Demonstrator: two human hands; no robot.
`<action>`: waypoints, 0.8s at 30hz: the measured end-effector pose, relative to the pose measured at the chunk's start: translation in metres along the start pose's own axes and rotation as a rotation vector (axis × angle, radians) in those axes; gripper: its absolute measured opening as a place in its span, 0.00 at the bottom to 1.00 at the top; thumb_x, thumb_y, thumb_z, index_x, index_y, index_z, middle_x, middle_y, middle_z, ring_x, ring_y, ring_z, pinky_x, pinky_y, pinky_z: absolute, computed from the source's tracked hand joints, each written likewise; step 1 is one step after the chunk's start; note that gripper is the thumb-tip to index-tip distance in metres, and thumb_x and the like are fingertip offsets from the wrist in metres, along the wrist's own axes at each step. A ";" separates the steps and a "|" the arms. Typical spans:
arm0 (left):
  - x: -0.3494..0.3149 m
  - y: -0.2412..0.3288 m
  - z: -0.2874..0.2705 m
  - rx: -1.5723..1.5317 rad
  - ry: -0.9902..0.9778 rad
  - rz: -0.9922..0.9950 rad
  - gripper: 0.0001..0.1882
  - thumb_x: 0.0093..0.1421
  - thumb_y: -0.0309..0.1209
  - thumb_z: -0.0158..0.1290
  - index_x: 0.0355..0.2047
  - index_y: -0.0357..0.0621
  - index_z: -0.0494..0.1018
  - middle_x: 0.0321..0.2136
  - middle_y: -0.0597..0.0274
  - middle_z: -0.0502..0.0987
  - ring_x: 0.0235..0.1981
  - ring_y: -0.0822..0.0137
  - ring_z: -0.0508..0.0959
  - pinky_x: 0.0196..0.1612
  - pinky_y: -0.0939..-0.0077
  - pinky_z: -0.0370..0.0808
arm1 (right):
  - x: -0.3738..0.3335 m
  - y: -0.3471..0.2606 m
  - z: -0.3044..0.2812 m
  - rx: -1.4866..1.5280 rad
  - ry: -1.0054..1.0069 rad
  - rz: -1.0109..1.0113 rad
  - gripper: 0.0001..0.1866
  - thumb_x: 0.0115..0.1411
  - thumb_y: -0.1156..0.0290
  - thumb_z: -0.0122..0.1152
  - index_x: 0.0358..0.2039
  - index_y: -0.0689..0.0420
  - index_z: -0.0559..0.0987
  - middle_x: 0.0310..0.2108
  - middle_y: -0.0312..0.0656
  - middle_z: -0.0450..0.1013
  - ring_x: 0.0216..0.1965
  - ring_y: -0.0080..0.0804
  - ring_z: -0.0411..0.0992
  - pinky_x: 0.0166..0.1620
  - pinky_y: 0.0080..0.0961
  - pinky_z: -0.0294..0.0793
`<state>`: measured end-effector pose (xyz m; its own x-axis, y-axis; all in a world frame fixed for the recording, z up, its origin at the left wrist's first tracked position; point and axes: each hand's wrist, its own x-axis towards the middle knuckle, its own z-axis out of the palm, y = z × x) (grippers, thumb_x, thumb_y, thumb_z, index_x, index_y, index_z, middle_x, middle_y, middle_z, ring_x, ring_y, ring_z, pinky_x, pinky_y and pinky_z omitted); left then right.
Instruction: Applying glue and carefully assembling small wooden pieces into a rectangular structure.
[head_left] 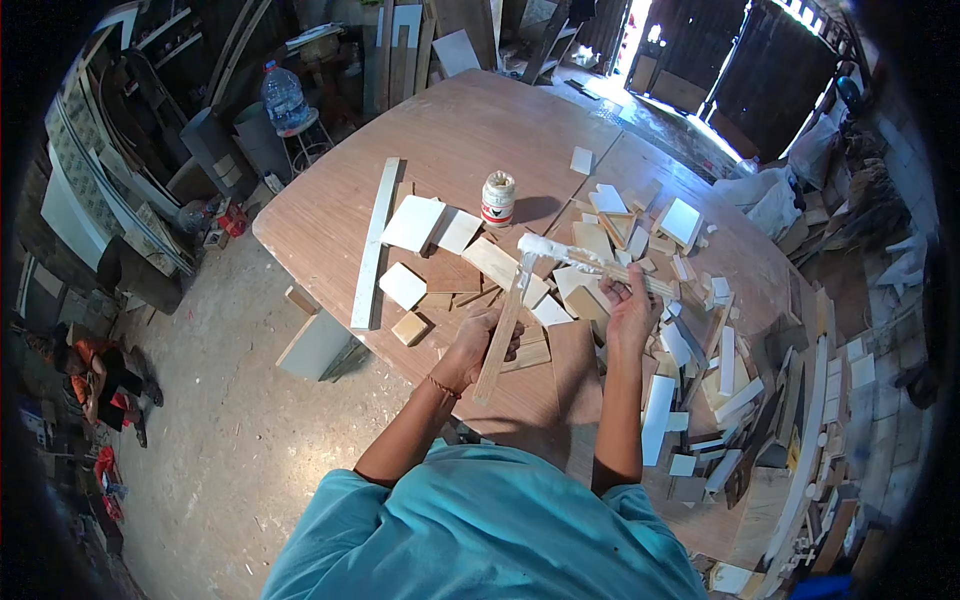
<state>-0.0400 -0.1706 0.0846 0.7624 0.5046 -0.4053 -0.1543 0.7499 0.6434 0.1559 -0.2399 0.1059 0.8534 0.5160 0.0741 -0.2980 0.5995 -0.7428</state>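
We hold two wooden pieces together over the worktop (440,130), white paste at their meeting ends.

Our left hand (480,345) has its fingers curled snugly round a flat wooden strip (512,305), which slants up above the worktop's near edge; our right hand (630,310) pinches a second stick (597,262) between thumb and fingers, its far end thick with white paste (540,246). We cannot tell whether wood touches wood under the paste. Beyond the strip stands a jar (498,200) with a red-and-white label, in from the far edge. A long pale board (375,250) lies toward the left corner, and offcuts (679,224) crowd the right edge.
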 end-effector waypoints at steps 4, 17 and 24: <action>-0.006 0.003 0.007 0.017 0.034 0.013 0.10 0.58 0.32 0.35 0.28 0.39 0.64 0.17 0.66 0.64 0.15 0.75 0.63 0.16 0.85 0.63 | 0.007 -0.001 0.003 0.000 0.057 -0.043 0.09 0.50 0.73 0.57 0.30 0.63 0.68 0.25 0.44 0.71 0.20 0.33 0.72 0.23 0.26 0.76; 0.002 0.002 0.002 -0.012 0.048 0.030 0.14 0.60 0.33 0.31 0.29 0.37 0.63 0.19 0.60 0.67 0.15 0.71 0.66 0.17 0.80 0.65 | -0.019 0.001 -0.003 -0.034 -0.019 0.043 0.07 0.50 0.75 0.55 0.30 0.61 0.69 0.25 0.42 0.71 0.20 0.30 0.72 0.22 0.24 0.76; 0.007 0.003 -0.005 -0.080 -0.001 -0.031 0.15 0.58 0.34 0.32 0.26 0.36 0.65 0.14 0.63 0.64 0.13 0.73 0.64 0.16 0.82 0.64 | -0.040 -0.004 -0.008 -0.005 -0.142 0.121 0.04 0.51 0.77 0.53 0.29 0.60 0.71 0.25 0.41 0.71 0.21 0.28 0.72 0.19 0.26 0.76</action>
<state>-0.0385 -0.1632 0.0803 0.7679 0.4806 -0.4234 -0.1804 0.7966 0.5770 0.1263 -0.2680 0.1007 0.7422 0.6658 0.0768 -0.3926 0.5248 -0.7553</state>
